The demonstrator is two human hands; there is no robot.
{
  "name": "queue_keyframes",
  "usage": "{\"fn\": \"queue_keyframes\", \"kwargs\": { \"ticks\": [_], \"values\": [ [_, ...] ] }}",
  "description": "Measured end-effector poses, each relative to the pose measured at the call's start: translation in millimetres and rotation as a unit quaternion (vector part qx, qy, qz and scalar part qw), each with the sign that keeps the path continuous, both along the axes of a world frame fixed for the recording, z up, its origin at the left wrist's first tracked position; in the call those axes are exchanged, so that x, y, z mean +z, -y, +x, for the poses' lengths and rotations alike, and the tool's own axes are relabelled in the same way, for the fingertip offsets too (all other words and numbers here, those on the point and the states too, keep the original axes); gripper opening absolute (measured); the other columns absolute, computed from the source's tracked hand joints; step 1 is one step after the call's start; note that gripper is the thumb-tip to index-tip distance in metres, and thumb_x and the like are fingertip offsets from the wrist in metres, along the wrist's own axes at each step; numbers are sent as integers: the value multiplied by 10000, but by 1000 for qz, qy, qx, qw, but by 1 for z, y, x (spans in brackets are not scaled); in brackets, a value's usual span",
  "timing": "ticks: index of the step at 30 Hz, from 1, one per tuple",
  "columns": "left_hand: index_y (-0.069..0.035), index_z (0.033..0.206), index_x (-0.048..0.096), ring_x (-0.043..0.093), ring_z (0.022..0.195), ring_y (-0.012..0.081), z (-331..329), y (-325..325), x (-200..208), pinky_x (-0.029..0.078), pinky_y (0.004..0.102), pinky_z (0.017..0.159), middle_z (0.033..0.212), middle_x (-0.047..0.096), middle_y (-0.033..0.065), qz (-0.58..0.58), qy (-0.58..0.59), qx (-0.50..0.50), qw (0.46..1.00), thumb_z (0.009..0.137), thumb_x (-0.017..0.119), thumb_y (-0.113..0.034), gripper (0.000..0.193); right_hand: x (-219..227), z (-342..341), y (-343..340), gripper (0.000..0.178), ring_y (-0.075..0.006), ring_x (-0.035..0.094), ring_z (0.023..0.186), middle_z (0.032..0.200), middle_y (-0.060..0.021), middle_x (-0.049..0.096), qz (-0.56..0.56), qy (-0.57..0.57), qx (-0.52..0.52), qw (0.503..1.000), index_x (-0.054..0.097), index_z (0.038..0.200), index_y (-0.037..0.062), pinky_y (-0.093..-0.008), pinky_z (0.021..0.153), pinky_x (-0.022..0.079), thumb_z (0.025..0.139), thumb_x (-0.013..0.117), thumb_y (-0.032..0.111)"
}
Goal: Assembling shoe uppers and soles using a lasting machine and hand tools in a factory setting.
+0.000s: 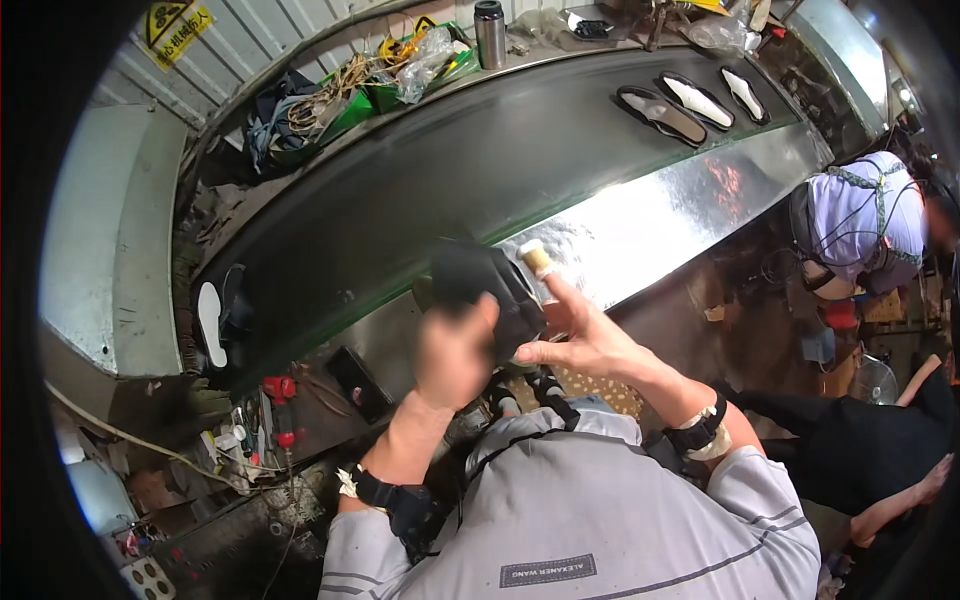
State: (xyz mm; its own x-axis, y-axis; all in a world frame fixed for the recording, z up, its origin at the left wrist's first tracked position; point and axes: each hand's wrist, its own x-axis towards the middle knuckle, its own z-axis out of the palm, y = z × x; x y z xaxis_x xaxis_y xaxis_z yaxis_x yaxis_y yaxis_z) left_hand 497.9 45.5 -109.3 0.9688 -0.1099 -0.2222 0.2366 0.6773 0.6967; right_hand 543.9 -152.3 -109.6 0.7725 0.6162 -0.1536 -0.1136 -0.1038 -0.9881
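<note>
at the far left, a white insole [210, 322] lay beside a dark shoe part [236, 310] on the near end of the long black conveyor belt [420, 170]. below them, red-handled tools [281, 400] and small bottles [228, 440] cluttered a low shelf. up behind the belt, a green bin [350, 105] held tangled cord, with crumpled clear plastic [425, 60] next to it and a steel flask [490, 33] standing upright just beyond.

in the middle, the left hand [452, 352] was raised, its grip wrapped around the black shoe piece [490, 295]; the hand was blurred, so how tightly the fingers pressed could not be told. the piece sat in the air over the near edge of the belt, between both hands. the right hand [590, 345] touched the piece from the right side, its grip pinching a small brush [537, 260] with a pale tip that stood just above the piece, the forefinger stretched upward along it. both wrists wore dark straps.

further right, three dark soles with pale insides [695, 100] lay in a row on the belt, well apart from the hands. a shiny metal panel [680, 215] ran below the belt's edge. at the far right, another person in a pale purple shirt [865, 225] bent over.
</note>
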Motion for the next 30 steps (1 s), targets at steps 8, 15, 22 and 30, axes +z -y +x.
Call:
{"fn": "queue_keyframes", "kwargs": {
  "ticks": [8,15,22,30],
  "values": [
    [21,1120,661,701,979,201,-21,-10,74,573,355,870,1115,702,116,3,-8,119,993,1033,572,-247,295,75,-14,-11,735,-186,616,724,868,-121,666,-4,110,21,994,339,1465,10,-335,643,493,901,768,206],
    [-35,785,688,679,733,115,-37,-33,99,547,262,647,853,705,48,118,30,140,983,1010,607,-156,269,88,-32,0,585,-412,614,635,768,-198,621,-94,258,118,954,420,1212,-16,-435,561,467,842,813,209],
    [-12,937,741,607,878,64,4,-6,62,493,251,797,989,706,19,209,77,400,889,1015,619,-281,306,63,-23,-25,856,-354,592,584,720,-164,631,-81,328,10,941,334,1428,-29,-419,537,452,803,855,238],
    [-10,631,540,366,518,61,33,-2,49,312,301,458,555,448,-29,479,326,374,724,1023,591,-183,432,69,-11,-60,751,-124,567,1104,1264,-43,551,219,-145,-70,962,254,1540,55,-342,913,535,959,707,203]
  ]
}}
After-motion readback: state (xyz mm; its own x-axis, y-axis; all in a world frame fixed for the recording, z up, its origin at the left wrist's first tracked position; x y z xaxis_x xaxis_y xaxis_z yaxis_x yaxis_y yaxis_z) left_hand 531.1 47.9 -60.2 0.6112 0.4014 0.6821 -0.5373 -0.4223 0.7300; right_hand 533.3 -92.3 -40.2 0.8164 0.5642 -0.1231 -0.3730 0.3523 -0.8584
